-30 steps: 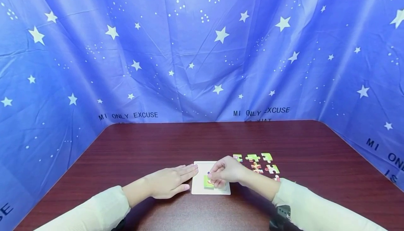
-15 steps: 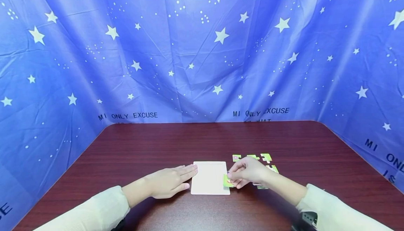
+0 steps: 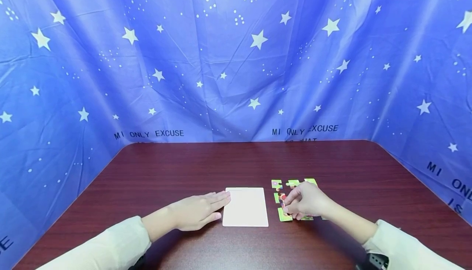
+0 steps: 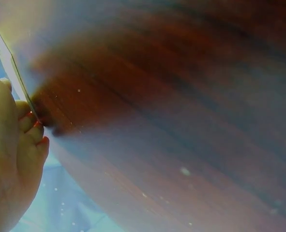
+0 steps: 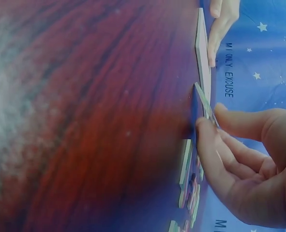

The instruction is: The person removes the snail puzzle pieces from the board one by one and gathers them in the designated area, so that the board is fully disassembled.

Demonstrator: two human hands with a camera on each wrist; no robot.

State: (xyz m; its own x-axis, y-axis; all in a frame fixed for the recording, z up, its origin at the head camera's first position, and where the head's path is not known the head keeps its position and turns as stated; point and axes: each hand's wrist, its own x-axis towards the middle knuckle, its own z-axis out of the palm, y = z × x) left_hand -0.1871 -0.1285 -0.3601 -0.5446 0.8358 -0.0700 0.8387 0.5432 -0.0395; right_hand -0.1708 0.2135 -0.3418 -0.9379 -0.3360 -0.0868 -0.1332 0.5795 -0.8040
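Observation:
My right hand pinches a green jigsaw puzzle piece between thumb and fingertips, right of the white puzzle board. In the right wrist view the piece is tilted, one edge angled down close over the table. My left hand lies with straight fingers, its fingertips on the left edge of the white square board, whose face is bare. More puzzle pieces lie in loose rows around and under my right hand, such as a green one with a pink spot; several are partly hidden by that hand.
The dark red-brown wooden table stretches out around the board. Behind it and at both sides hangs a blue star-print curtain that meets the table's edges. Both forearms come in from the front in pale sleeves.
My right hand has lifted the green puzzle piece off the board and carried it right, to beside the other pieces. The board is now bare; my left hand has stayed put.

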